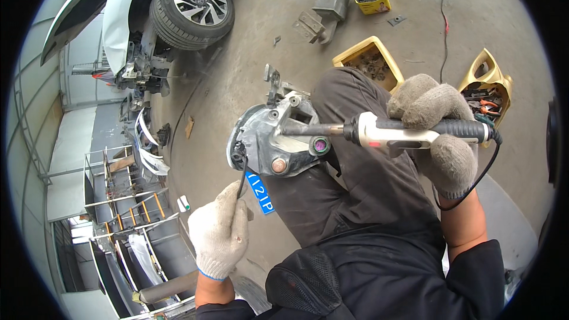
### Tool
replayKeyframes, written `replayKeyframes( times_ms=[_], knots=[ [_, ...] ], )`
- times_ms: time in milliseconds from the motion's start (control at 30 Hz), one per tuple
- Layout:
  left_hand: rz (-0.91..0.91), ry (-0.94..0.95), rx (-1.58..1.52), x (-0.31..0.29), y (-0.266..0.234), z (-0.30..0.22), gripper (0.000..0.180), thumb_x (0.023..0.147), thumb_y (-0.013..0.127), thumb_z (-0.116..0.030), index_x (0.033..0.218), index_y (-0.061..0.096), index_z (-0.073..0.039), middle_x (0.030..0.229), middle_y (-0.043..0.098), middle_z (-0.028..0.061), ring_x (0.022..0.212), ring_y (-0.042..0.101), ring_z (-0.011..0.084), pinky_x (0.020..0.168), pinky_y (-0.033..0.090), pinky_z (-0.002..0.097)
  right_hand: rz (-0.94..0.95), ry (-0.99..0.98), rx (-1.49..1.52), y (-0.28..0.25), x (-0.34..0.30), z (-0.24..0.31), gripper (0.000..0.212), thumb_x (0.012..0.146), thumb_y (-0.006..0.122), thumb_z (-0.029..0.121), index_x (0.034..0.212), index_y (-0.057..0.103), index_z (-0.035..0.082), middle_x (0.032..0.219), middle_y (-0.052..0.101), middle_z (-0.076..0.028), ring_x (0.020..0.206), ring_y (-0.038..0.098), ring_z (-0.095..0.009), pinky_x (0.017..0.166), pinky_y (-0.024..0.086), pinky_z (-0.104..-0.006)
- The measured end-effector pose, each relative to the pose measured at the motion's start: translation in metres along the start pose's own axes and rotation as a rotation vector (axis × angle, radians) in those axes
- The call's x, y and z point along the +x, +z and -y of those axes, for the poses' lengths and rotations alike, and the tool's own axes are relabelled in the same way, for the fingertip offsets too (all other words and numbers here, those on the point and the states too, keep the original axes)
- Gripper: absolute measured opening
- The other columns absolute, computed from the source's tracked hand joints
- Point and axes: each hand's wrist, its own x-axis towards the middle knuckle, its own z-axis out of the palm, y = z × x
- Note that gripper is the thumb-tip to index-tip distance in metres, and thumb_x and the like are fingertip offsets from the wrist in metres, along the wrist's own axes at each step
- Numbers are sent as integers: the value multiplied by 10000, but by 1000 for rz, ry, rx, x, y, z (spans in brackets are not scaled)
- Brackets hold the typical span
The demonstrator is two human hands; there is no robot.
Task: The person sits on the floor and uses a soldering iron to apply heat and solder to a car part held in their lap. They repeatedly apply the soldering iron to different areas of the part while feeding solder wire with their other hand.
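A long, flat, bright blue plate (261, 194) has a row of big white numbers on it, with a letter at the end. There is dark print on the side of a square yellow tub (376, 8) of small dark bits, too tiny to read.

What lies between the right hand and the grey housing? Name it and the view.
The front of the corded tool and its metal nozzle lie between the right hand and the grey housing, in the head view.
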Motion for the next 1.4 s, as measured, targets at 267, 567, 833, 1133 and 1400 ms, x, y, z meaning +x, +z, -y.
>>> replayKeyframes(
  times_ms=[267, 567, 833, 1133, 1400],
  knots=[
    [112, -358, -536, 7, -9, -1, 214, 912, 534, -39, 1049, 655, 71, 586, 602, 73, 522, 588, 115, 518, 458, 260, 57, 41, 114, 9, 15, -20, 401, 745, 788, 353, 904, 598, 38, 962, 567, -144, 942, 568, -258, 802, 520, -347],
    [216, -589, -813, 11, -15, 7, 269, 919, 523, -139, 1041, 675, 47, 542, 574, 48, 445, 479, 71, 433, 339, 220, -4, 161, 199, 20, 16, -27, 397, 771, 756, 364, 890, 570, 34, 948, 551, -137, 920, 541, -236, 775, 520, -329],
    [224, -657, -986, 17, -18, 7, 289, 886, 494, -121, 1004, 680, 66, 514, 562, 53, 392, 438, 58, 388, 262, 194, 34, 201, 288, 22, 19, -31, 387, 778, 751, 344, 905, 566, 28, 974, 537, -149, 921, 554, -243, 736, 541, -322],
    [216, -655, -1029, 19, -20, 12, 286, 864, 492, -102, 973, 675, 89, 502, 551, 58, 376, 441, 66, 371, 250, 195, 93, 186, 300, 19, 24, -35, 377, 778, 735, 339, 899, 564, 26, 959, 536, -152, 904, 548, -237, 685, 543, -323],
    [219, -631, -1040, 18, -20, 13, 281, 880, 500, -106, 989, 668, 91, 511, 551, 54, 389, 449, 67, 377, 254, 197, 78, 46, 236, 20, 28, -44, 359, 769, 729, 334, 868, 564, 31, 943, 552, -152, 894, 549, -238, 700, 539, -324]
  ],
)
